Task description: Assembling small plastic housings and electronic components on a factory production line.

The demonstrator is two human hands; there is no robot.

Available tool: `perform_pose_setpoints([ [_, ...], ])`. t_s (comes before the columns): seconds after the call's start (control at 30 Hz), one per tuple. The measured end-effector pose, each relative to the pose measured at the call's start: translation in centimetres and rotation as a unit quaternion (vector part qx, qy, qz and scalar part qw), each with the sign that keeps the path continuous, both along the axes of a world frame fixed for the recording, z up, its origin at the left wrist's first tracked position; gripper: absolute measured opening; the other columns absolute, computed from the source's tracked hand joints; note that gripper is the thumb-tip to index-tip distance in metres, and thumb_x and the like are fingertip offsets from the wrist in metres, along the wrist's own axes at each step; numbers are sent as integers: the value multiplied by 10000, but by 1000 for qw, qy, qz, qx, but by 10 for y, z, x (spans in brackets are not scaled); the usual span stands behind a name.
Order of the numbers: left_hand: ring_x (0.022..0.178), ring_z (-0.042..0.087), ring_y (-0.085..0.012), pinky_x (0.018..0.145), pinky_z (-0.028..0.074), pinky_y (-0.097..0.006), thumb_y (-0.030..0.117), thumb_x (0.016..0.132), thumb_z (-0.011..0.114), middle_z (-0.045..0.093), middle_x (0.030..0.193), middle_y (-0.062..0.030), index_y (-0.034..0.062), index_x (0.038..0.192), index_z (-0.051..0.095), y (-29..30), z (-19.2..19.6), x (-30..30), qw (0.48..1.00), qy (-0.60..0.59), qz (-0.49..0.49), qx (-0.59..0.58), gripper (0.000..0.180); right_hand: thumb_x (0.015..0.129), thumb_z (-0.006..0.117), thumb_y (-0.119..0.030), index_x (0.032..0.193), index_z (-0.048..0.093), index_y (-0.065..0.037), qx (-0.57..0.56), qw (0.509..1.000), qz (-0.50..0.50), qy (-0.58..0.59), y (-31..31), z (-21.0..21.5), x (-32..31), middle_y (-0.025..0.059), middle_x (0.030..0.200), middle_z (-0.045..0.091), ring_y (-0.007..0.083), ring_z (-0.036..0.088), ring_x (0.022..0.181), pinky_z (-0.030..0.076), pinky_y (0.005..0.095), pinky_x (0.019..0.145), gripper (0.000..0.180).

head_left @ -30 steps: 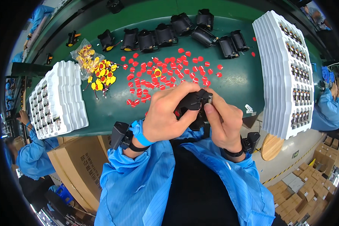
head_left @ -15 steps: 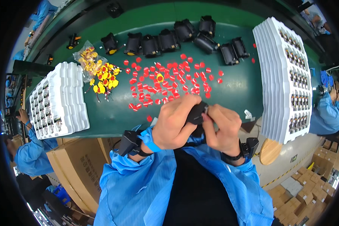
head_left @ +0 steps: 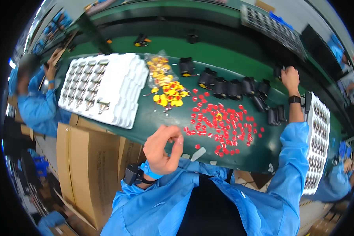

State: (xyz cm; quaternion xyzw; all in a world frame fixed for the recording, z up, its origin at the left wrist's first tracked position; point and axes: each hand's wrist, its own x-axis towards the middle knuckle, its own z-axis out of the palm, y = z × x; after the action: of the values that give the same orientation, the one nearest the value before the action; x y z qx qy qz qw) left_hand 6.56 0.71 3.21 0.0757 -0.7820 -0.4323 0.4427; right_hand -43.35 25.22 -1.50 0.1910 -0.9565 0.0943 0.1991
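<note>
Stretching across the green tabletop [head_left: 153,118], the right hand [head_left: 290,75] is reaching to the far edge, its fingers curling around a small black part [head_left: 278,71]. The left hand [head_left: 163,149] is hovering loosely curled, empty, beside scattered red pieces [head_left: 220,126].

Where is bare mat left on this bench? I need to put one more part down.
Bare green mat lies between the white tray stack and the red pieces, just ahead of the left hand. Crowded: the red scatter, the yellow pieces, the black parts near the right hand.
</note>
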Motion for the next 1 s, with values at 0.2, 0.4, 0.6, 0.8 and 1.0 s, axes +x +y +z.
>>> perform_pose_setpoints([
  [0.2,597,555,-187,567,433,-281,-67,834,631,573,704,-104,-32,912,639,-41,-1,36,985,-145,65,-64,86,798,790,-414,873,655,36,-60,976,-61,-200,25,-48,-68,247,886,713,380,725,769,576,452,762,476],
  [0.4,675,639,-420,584,479,-545,136,902,595,641,723,-216,24,909,549,-110,-35,-18,900,-382,107,-182,121,939,695,-301,952,703,25,-229,968,37,-98,-10,35,40,111,758,694,151,654,565,485,267,542,327],
  [0.6,765,650,-463,685,504,-570,147,890,605,652,756,-275,0,902,599,-153,-71,-63,823,-467,194,-258,147,949,631,-44,951,680,59,-393,870,260,-144,-17,88,247,87,818,679,120,635,696,498,251,624,114],
  [0.8,813,670,-473,731,542,-550,105,822,579,690,855,-277,-34,850,666,-173,-80,-72,819,-499,155,-238,167,780,645,124,856,643,96,-360,837,382,-154,-4,83,319,183,756,686,248,683,680,532,313,647,81],
  [1.0,833,657,-459,732,520,-545,156,847,627,684,855,-247,-8,840,624,-144,-68,-56,818,-489,222,-205,165,758,657,102,852,662,89,-396,800,404,-198,-9,62,345,172,727,696,255,698,666,549,320,635,94],
])
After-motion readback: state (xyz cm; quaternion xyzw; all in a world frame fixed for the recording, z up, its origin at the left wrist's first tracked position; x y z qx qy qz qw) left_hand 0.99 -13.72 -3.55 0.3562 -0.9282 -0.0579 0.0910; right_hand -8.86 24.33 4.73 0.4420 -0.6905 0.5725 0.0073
